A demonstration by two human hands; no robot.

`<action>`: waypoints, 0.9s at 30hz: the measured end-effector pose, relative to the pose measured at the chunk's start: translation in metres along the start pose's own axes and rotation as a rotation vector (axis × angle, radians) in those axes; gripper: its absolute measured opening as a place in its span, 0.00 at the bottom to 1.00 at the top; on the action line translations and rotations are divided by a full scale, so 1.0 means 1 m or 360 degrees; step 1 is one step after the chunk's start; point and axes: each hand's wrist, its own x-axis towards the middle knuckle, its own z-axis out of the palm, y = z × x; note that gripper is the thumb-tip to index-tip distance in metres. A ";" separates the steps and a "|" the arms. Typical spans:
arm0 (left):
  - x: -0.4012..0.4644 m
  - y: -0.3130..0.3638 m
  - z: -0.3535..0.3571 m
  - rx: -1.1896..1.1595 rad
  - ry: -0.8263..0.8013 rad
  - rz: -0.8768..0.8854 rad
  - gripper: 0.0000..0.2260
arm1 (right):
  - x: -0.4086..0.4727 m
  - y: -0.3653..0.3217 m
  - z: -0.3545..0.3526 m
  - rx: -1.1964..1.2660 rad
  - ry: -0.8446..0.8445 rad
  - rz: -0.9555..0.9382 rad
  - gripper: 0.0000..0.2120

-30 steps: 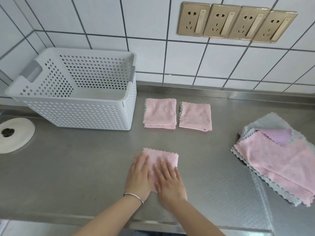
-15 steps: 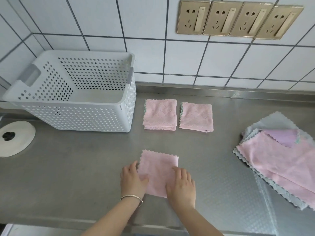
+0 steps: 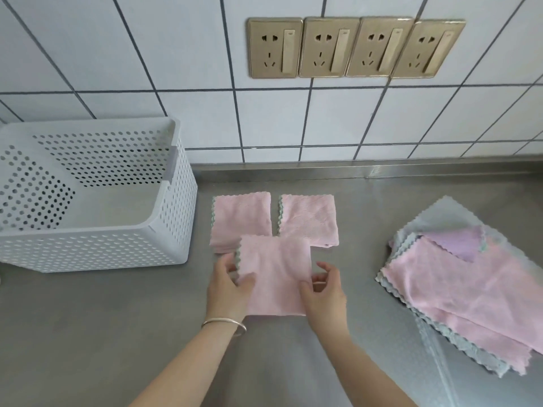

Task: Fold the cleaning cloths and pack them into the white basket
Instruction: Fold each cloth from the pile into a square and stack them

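A folded pink cloth point(image 3: 274, 274) is lifted off the steel counter, pinched at its left side by my left hand point(image 3: 227, 284) and at its right side by my right hand point(image 3: 323, 289). Its far edge overlaps the near edges of two folded pink cloths lying side by side, the left folded cloth point(image 3: 241, 220) and the right folded cloth point(image 3: 308, 220). The white perforated basket point(image 3: 97, 245) stands at the left against the wall, with nothing visible inside. A pile of unfolded pink, grey and lilac cloths point(image 3: 458, 292) lies at the right.
The steel counter point(image 3: 88, 333) runs to a tiled wall with a row of gold wall sockets point(image 3: 352, 47). My left wrist carries a thin bracelet point(image 3: 224, 321). Bare counter lies between the basket and my hands.
My hands went from pressing the folded cloth flat to gripping its sides and raising it toward the two folded cloths. The camera has shifted right, so the basket sits nearer the left edge.
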 end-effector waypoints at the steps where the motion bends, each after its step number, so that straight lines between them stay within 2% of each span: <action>1: 0.008 0.015 0.007 -0.0035 -0.0029 0.0095 0.23 | 0.015 -0.009 -0.006 0.0036 0.0037 -0.0034 0.20; 4: 0.041 0.053 0.036 0.0010 -0.0127 0.0299 0.24 | 0.064 -0.030 -0.023 0.0087 0.0114 -0.0090 0.19; 8: 0.090 0.074 0.081 0.0313 -0.0287 0.0358 0.20 | 0.128 -0.039 -0.033 0.0131 0.0173 -0.0013 0.21; 13: 0.125 0.061 0.122 0.0762 -0.0371 0.0397 0.20 | 0.166 -0.021 -0.026 0.0107 0.0169 0.0075 0.22; 18: 0.130 0.046 0.138 0.0832 -0.0335 0.0445 0.20 | 0.174 -0.004 -0.017 0.0024 0.0229 0.0045 0.20; 21: 0.126 0.042 0.140 0.0924 -0.0297 0.0498 0.20 | 0.171 0.001 -0.013 -0.0305 0.0346 -0.0227 0.21; 23: 0.122 0.039 0.141 0.1171 -0.0201 0.0735 0.20 | 0.172 0.008 -0.009 -0.0882 0.0419 -0.0596 0.23; 25: 0.121 0.038 0.143 0.1487 -0.0259 0.0948 0.22 | 0.178 0.010 -0.006 -0.1316 0.0249 -0.0804 0.24; 27: 0.122 0.034 0.146 0.1737 -0.0390 0.0942 0.26 | 0.178 0.010 -0.004 -0.1492 0.0032 -0.0824 0.26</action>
